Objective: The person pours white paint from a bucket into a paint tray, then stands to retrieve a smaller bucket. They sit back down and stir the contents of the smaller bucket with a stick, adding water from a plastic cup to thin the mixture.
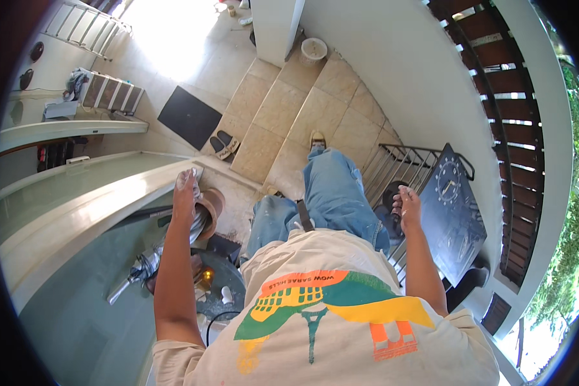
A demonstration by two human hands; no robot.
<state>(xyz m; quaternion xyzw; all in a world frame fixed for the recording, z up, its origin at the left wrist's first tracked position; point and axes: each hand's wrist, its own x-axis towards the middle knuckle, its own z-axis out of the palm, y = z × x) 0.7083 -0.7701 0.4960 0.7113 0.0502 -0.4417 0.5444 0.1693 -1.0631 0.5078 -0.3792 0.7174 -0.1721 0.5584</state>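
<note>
My left hand, dusted with white, is over the end of a pale ledge, beside a terracotta pot. Its fingers are bent together; whether they hold anything is hidden. My right hand is curled into a loose fist with whitened fingers, and nothing shows in it. It hangs beside a dark board with a clock-like dial and in front of a dark rounded object. Below my shirt, my legs in blue jeans are astride, one shoe forward on the tiles.
Tiled steps rise ahead, with a white bucket by the wall. Sandals lie near a dark mat. A metal railing stands right. On the left, a foil-wrapped object is near a round glass table.
</note>
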